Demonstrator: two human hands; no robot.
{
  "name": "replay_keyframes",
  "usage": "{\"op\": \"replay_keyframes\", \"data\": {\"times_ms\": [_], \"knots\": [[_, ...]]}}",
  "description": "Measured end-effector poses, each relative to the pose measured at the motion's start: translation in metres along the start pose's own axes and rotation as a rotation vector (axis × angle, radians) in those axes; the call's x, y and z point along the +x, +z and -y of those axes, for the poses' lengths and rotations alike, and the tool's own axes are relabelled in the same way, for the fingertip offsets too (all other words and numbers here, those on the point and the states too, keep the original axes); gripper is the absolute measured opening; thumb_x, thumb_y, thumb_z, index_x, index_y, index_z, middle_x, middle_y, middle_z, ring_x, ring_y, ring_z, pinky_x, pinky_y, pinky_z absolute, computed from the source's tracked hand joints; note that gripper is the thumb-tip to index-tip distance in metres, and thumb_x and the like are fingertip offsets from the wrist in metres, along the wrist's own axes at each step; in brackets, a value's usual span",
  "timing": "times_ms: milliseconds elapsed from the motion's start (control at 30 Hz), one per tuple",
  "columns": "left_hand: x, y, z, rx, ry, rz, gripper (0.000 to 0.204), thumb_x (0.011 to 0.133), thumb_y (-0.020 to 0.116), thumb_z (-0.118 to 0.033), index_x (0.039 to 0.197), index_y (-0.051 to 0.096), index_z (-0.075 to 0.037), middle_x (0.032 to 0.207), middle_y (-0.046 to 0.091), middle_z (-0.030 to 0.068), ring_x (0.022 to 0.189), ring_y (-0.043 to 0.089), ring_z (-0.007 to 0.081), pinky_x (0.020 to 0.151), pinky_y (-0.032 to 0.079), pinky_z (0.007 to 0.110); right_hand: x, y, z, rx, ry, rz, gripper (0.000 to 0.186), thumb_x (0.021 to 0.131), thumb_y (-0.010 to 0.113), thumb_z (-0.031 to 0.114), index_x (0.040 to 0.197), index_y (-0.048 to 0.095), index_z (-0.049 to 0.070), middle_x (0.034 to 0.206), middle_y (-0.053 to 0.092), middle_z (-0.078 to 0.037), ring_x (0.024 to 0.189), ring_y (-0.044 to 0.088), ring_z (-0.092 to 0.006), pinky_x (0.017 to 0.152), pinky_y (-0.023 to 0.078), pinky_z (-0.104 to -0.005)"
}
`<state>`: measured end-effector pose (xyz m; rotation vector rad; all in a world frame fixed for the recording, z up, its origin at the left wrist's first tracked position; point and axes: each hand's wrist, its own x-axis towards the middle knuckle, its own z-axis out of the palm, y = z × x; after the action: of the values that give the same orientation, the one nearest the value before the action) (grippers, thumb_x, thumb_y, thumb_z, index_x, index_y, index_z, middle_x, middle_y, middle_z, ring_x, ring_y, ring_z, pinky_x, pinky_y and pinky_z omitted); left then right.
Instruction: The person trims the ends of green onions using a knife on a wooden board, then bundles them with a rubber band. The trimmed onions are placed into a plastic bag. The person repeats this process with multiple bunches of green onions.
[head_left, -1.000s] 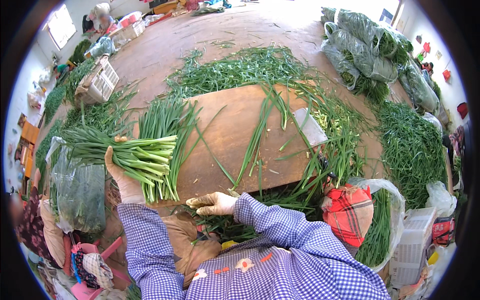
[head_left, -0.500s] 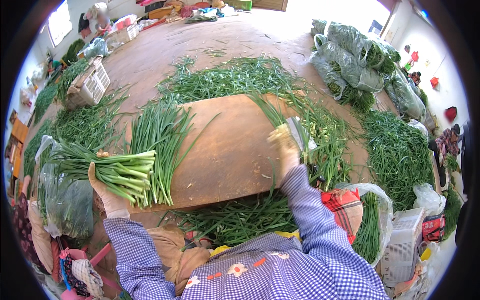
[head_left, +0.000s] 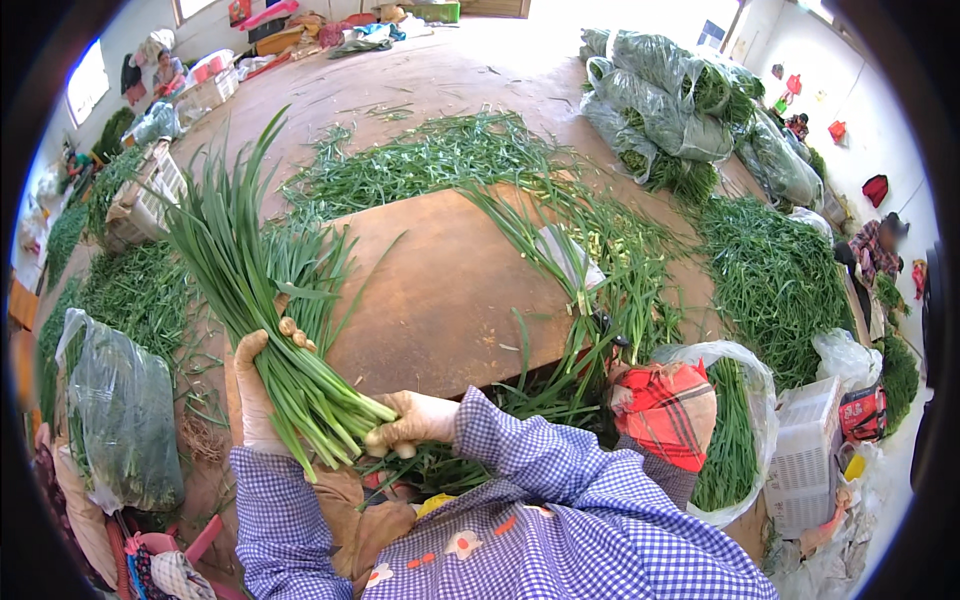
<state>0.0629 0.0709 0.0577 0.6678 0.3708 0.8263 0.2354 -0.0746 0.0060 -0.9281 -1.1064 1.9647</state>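
A bunch of long flat-leaved green stalks that look like garlic chives (head_left: 250, 290) stands slanted over the left side of a brown board (head_left: 450, 300), leaf ends up. My gloved left hand (head_left: 255, 385) is wrapped round its middle. My gloved right hand (head_left: 415, 422) closes on the pale stem ends at the lower right of the bunch. Behind the bunch, more chives (head_left: 305, 275) lie on the board. A wide-bladed knife (head_left: 570, 255) rests among cut leaves at the board's right side, its blade partly covered.
Loose leaves (head_left: 430, 160) heap beyond the board. Filled clear bags (head_left: 660, 110) are stacked at the far right, with a large pile of greens (head_left: 775, 290) nearer. A white crate (head_left: 803, 450) and red checked cloth (head_left: 665, 415) are near right. Other people sit farther off.
My right hand has left the knife and come left to the stem ends. The bunch in my left hand has swung from lying sideways to slanting upward. The whole view has shifted slightly.
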Motion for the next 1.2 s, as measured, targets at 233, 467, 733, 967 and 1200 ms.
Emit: {"op": "replay_keyframes", "data": {"times_ms": [233, 467, 733, 967, 1200], "knots": [[-0.011, 0.018, -0.025, -0.119, 0.134, -0.127, 0.033, 0.084, 0.064, -0.025, 0.109, 0.052, -0.008, 0.089, 0.059, 0.0014, 0.086, 0.062, 0.0163, 0.078, 0.054, 0.031, -0.055, -0.006, -0.04, -0.601, 0.288, -0.342, 0.019, 0.089, 0.055, 0.015, 0.1, 0.068, 0.006, 0.079, 0.069, -0.003, 0.052, 0.057, -0.0114, 0.049, 0.049, -0.0274], [-0.011, 0.005, -0.018, -0.178, 0.022, -0.028, 0.027, 0.082, 0.063, -0.029, 0.096, 0.056, -0.007, 0.087, 0.063, 0.0065, 0.084, 0.063, 0.0211, 0.078, 0.056, 0.034, -0.053, -0.031, 0.014, -0.252, -0.347, -0.694, 0.046, 0.088, 0.067, 0.019, 0.127, 0.052, -0.001, 0.102, 0.064, -0.01, 0.093, 0.061, -0.0126, 0.083, 0.05, -0.026], [0.007, 0.046, 0.037, 0.157, -0.036, -0.15, 0.034, 0.079, 0.061, -0.019, 0.106, 0.058, 0.002, 0.086, 0.064, 0.0118, 0.078, 0.064, 0.0227, 0.075, 0.055, 0.036, 0.021, 0.002, -0.01, -0.474, -0.562, -0.553, 0.131, 0.06, 0.09, 0.027, 0.151, -0.003, 0.014, 0.148, 0.032, -0.014, 0.134, 0.036, -0.0273, 0.112, 0.027, -0.0374], [0.019, 0.056, 0.074, 0.225, -0.074, -0.192, 0.04, 0.078, 0.068, -0.016, 0.114, 0.055, -0.003, 0.09, 0.062, 0.0057, 0.075, 0.061, 0.0151, 0.068, 0.054, 0.029, 0.012, 0.022, -0.028, 0.252, -0.337, -0.675, 0.063, 0.069, 0.082, 0.01, 0.122, 0.048, 0.009, 0.099, 0.064, -0.006, 0.09, 0.064, -0.0176, 0.08, 0.055, -0.0335], [0.04, 0.02, 0.061, 0.558, -0.293, -0.009, 0.066, 0.086, 0.062, -0.052, 0.132, 0.048, -0.007, 0.121, 0.059, 0.0121, 0.11, 0.053, 0.0248, 0.101, 0.036, 0.044, -0.006, -0.007, -0.029, 0.804, -0.304, -0.433, 0.051, 0.079, 0.07, 0.017, 0.122, 0.048, 0.001, 0.098, 0.067, -0.014, 0.08, 0.067, -0.023, 0.071, 0.058, -0.0347]]}}
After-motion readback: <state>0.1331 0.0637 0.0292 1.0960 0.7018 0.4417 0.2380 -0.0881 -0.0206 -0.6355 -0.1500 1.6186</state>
